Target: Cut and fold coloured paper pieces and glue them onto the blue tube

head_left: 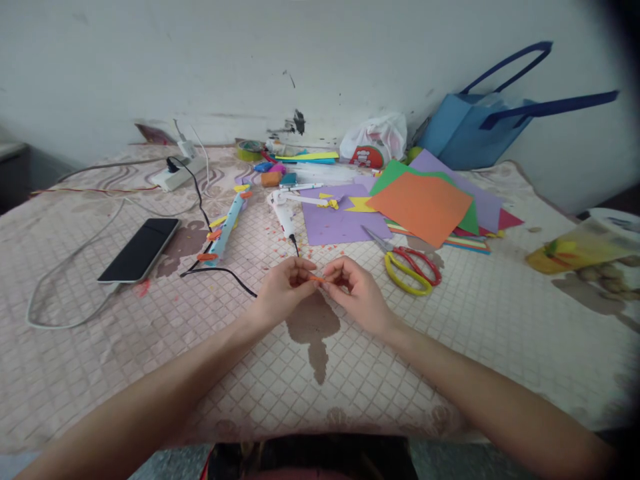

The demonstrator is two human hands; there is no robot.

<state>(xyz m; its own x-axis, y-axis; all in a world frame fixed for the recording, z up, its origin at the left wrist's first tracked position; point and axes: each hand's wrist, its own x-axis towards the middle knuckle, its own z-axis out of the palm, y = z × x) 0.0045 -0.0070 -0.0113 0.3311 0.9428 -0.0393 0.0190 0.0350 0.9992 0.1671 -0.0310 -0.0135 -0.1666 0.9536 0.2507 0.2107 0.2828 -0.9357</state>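
A small orange piece (320, 280) is pinched between my two hands near the middle of the table. My left hand (287, 287) grips its left end with thumb and fingers. My right hand (357, 290) holds the right end in the same way. Behind my hands lies a white glue gun (284, 215) with a black cord. Scissors with red and yellow handles (407, 267) rest to the right of my right hand. A light blue strip with orange and yellow pieces (227, 228) lies to the left. Most of the orange piece is covered by my fingertips.
A black phone (140, 250) with a cable lies left, near a power strip (180, 173). Colored paper sheets (420, 203) are stacked at the right back. A blue bag (470, 130) stands behind them, and a plastic cup (585, 243) lies tilted at far right.
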